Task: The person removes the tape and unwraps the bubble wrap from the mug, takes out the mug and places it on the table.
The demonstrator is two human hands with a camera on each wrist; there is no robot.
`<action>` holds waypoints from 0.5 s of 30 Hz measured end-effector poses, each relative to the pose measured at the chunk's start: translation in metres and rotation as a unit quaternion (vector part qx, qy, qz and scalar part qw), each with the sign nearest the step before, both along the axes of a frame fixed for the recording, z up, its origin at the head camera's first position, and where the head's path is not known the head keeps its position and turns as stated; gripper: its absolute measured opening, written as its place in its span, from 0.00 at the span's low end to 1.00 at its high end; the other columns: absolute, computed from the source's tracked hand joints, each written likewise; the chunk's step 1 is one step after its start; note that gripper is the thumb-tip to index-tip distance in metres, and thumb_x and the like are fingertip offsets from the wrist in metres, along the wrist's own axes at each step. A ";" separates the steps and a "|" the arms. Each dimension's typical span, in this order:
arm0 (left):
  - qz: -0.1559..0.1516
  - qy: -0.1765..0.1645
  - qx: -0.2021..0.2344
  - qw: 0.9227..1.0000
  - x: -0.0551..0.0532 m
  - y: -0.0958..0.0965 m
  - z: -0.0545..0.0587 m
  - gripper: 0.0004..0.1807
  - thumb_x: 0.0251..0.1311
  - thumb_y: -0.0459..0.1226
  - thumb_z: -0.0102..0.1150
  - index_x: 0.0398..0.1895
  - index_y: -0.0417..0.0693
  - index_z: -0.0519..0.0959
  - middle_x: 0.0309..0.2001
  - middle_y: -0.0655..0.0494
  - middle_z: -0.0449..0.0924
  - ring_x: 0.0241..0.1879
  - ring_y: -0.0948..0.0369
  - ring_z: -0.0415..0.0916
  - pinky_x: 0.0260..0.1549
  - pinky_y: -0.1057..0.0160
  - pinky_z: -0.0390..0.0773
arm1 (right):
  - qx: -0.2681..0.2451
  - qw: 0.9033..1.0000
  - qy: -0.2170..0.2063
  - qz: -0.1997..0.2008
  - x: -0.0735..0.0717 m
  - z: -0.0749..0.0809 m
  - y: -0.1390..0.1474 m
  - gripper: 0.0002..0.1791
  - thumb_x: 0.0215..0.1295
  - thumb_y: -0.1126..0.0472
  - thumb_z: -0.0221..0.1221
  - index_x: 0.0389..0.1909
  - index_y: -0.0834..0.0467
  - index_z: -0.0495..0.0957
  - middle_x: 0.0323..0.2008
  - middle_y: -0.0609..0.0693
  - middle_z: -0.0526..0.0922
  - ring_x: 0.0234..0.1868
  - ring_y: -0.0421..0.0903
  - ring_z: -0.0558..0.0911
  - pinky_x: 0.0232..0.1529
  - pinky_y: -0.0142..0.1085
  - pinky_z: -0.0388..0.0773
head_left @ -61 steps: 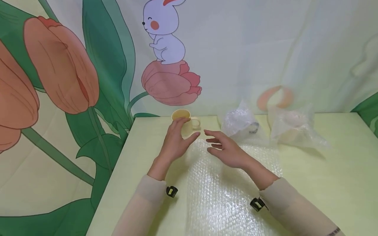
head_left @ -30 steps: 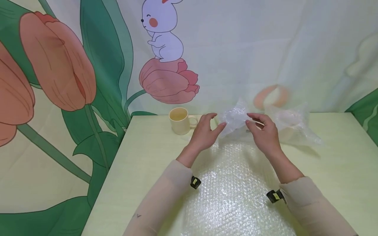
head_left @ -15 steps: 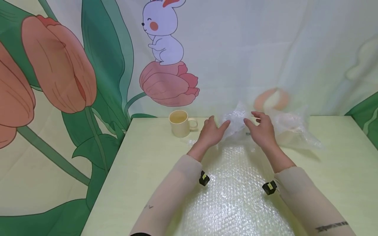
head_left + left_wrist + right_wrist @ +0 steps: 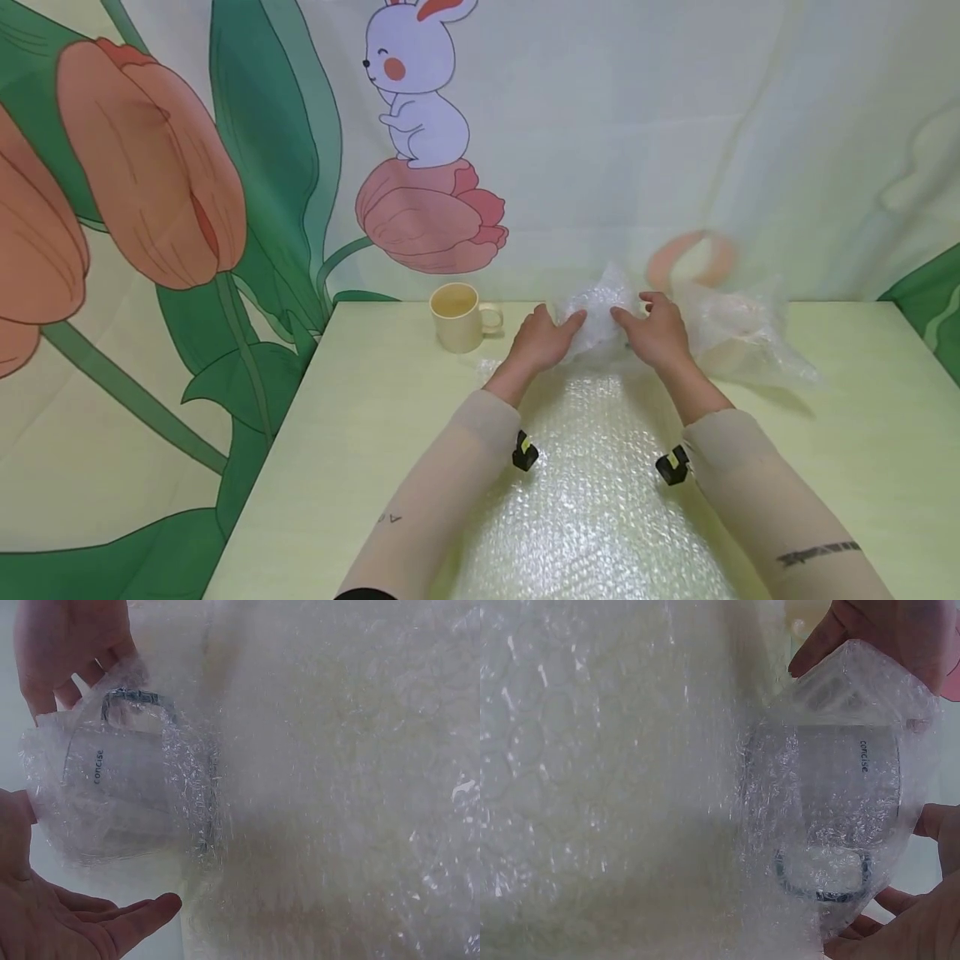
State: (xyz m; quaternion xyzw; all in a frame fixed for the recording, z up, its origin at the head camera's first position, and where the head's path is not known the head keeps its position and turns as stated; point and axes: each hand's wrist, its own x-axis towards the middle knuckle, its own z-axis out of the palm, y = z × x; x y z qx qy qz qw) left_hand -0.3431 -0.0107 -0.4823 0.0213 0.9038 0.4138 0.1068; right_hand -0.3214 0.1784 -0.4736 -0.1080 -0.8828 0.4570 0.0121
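Note:
A mug wrapped in clear bubble wrap point(image 4: 597, 310) stands at the far end of a bubble wrap sheet point(image 4: 592, 492). Through the film, the left wrist view shows a pale mug point(image 4: 124, 776) with the word "concise" and a dark-edged handle. My left hand point(image 4: 542, 340) is at its left side, thumb near the wrap and fingers extended along the side. On the right, my right hand point(image 4: 660, 335) has its thumb over the bundle's near side. In the right wrist view, this right hand point(image 4: 907, 922) has loosely bent fingers at the wrap's edge by the handle.
A pale yellow mug point(image 4: 456, 321) stands unwrapped to the left, handle turned right. Another bubble-wrapped bundle point(image 4: 742, 333) lies to the right. Behind the table point(image 4: 330, 433) hangs a cloth backdrop point(image 4: 600, 150) printed with tulips and a rabbit.
My left hand has left the yellow mug and moved right to the wrapped mug. My right hand has come to its other side, and both thumbs have drawn closer together.

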 end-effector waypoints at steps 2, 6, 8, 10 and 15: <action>0.000 -0.007 0.001 1.000 0.000 0.000 -0.001 0.48 0.73 0.64 0.49 0.78 0.34 0.57 0.75 0.36 0.65 0.74 0.44 0.66 0.73 0.46 0.68 | -0.002 1.000 -0.012 0.003 0.000 -0.001 0.000 0.42 0.74 0.44 0.56 0.78 0.66 0.58 0.73 0.71 0.65 0.73 0.67 0.67 0.73 0.58 0.65; -0.005 -0.019 0.007 1.000 -0.001 0.001 -0.001 0.48 0.73 0.64 0.47 0.78 0.35 0.58 0.76 0.38 0.66 0.75 0.45 0.66 0.72 0.47 0.69 | -0.002 0.999 -0.040 0.017 0.000 -0.001 0.001 0.44 0.75 0.41 0.53 0.80 0.65 0.53 0.75 0.70 0.63 0.74 0.67 0.67 0.74 0.58 0.64; -0.009 -0.020 0.010 1.000 -0.002 0.002 -0.002 0.46 0.73 0.64 0.47 0.77 0.36 0.61 0.75 0.39 0.68 0.73 0.46 0.68 0.71 0.48 0.70 | 0.002 0.998 -0.050 0.028 0.000 -0.002 0.002 0.45 0.76 0.40 0.50 0.80 0.66 0.51 0.77 0.69 0.62 0.75 0.67 0.65 0.75 0.58 0.62; -0.013 -0.019 0.015 1.000 -0.002 0.002 -0.003 0.43 0.73 0.63 0.47 0.75 0.37 0.65 0.73 0.40 0.71 0.72 0.47 0.70 0.70 0.48 0.71 | 0.010 0.998 -0.052 0.038 -0.001 -0.004 0.001 0.45 0.77 0.40 0.48 0.80 0.68 0.51 0.77 0.70 0.61 0.76 0.68 0.63 0.77 0.58 0.60; -0.013 -0.022 0.024 0.999 -0.002 0.003 -0.006 0.43 0.74 0.62 0.46 0.77 0.38 0.63 0.74 0.41 0.69 0.74 0.47 0.67 0.72 0.48 0.69 | 0.026 0.997 -0.047 0.054 0.000 -0.005 0.000 0.43 0.79 0.41 0.45 0.79 0.70 0.52 0.77 0.70 0.60 0.78 0.68 0.60 0.78 0.58 0.57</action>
